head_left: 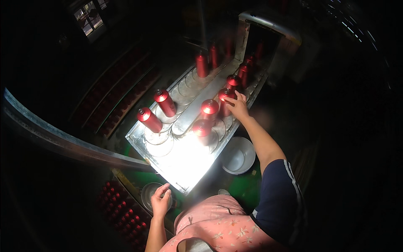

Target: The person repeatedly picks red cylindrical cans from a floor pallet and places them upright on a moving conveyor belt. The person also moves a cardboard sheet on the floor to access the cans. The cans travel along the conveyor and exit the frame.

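My right hand (238,106) reaches over the right row of red metal bottles, its fingers spread around the top of one red bottle (225,97). Nearer to me in that row are a red bottle (209,108) and another red bottle (202,127), washed out by bright light. All of them stand on round plates along a metal conveyor table (191,116). Close to the table's near corner, my left hand (160,203) is held with fingers loosely bent and nothing visible in it. Two red bottles, one at the front (150,120) and one behind it (165,103), stand in the left row.
A metal housing (268,24) with a dark opening spans the table's far end. A pale basin (238,156) sits below the right edge, a metal bowl (147,194) below the left. Many red bottles (124,216) fill the lower left. A curved metal bar (79,147) crosses the left.
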The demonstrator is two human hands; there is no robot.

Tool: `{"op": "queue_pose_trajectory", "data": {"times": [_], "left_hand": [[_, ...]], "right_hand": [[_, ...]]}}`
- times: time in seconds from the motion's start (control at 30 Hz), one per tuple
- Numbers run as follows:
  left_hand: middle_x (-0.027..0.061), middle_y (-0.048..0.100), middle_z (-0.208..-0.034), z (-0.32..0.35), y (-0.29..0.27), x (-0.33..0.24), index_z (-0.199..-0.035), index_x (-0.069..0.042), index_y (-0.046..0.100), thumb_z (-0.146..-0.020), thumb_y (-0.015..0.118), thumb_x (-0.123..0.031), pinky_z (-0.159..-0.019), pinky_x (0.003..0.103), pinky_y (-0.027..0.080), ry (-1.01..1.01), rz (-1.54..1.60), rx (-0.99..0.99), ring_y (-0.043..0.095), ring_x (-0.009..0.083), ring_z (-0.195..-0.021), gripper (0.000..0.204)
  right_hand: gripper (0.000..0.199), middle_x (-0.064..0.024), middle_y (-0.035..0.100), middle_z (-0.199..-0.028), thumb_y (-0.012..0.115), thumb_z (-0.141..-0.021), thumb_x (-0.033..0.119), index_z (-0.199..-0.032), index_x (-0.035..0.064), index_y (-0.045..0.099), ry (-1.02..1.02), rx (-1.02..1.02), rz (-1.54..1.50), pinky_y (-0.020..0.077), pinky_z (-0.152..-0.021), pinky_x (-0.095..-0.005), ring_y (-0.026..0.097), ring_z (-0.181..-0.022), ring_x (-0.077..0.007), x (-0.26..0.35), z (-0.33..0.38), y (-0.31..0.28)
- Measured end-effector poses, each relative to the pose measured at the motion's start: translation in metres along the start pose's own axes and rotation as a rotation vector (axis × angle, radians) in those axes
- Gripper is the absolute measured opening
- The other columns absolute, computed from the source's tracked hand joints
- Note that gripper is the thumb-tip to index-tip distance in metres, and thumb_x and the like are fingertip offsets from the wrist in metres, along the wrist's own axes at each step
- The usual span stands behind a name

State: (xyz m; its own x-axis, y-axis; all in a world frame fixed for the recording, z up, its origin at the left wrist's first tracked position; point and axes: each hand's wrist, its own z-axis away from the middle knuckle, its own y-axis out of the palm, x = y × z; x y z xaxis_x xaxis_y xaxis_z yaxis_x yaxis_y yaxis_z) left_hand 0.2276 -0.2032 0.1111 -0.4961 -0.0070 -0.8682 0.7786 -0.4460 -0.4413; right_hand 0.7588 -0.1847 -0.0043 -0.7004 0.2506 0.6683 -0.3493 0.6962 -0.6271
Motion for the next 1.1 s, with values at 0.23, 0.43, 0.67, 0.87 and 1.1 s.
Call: {"op": "queue_pose_trajectory", "data": {"times": [0.23,0.43,0.67,0.87,1.1], "left_hand": [[0.0027,0.070,-0.096,0.088,0.044,0.015,-0.118,-0.001,0.069,-0.092,0.066,-0.007,-0.067,0.023,0.051,-0.349,0.162,-0.172,0.060,0.0076,-0.077,0.026],[0.0003,0.070,-0.099,0.153,0.048,-0.001,-0.119,-0.004,0.070,-0.093,0.066,-0.013,-0.069,0.024,0.051,-0.434,0.150,-0.152,0.060,0.0072,-0.080,0.028],[0.0008,0.069,-0.114,0.261,0.009,0.045,-0.124,-0.006,0.067,-0.096,0.066,-0.019,-0.079,0.025,0.053,-0.436,0.287,-0.311,0.062,0.0075,-0.096,0.031],[-0.0008,0.069,-0.107,0.436,-0.112,0.182,-0.122,-0.007,0.068,-0.096,0.066,-0.023,-0.068,0.023,0.051,-0.489,0.471,-0.755,0.061,0.0063,-0.089,0.030],[0.0021,0.071,-0.092,0.597,-0.251,0.280,-0.115,-0.005,0.070,-0.094,0.066,-0.021,-0.066,0.026,0.051,-0.705,0.433,-1.149,0.063,0.0090,-0.076,0.026]], "right_hand": [[0.036,-0.0072,0.054,-0.115,0.055,-0.083,-0.013,-0.109,0.0053,0.072,0.349,-0.213,-0.598,0.0482,-0.084,-0.0259,0.057,-0.103,-0.0180,-0.024,0.183,0.007],[0.030,-0.0061,0.057,-0.110,0.056,-0.084,-0.009,-0.107,0.0034,0.072,0.582,0.485,-0.976,0.0522,-0.069,-0.0249,0.064,-0.082,-0.0141,0.108,0.340,0.008],[0.032,-0.0108,0.068,-0.109,0.060,-0.080,-0.005,-0.106,0.0058,0.074,0.310,0.931,-0.736,0.0539,-0.085,-0.0331,0.069,-0.093,-0.0242,0.185,0.401,0.053],[0.033,-0.0104,0.071,-0.104,0.059,-0.082,-0.006,-0.112,0.0013,0.070,0.228,1.295,-0.654,0.0553,-0.077,-0.0297,0.068,-0.085,-0.0181,0.301,0.484,0.087],[0.035,-0.0043,0.065,-0.109,0.063,-0.085,-0.001,-0.119,0.0060,0.068,-0.145,1.758,-0.376,0.0532,-0.068,-0.0270,0.064,-0.084,-0.0136,0.470,0.580,0.147]]}}
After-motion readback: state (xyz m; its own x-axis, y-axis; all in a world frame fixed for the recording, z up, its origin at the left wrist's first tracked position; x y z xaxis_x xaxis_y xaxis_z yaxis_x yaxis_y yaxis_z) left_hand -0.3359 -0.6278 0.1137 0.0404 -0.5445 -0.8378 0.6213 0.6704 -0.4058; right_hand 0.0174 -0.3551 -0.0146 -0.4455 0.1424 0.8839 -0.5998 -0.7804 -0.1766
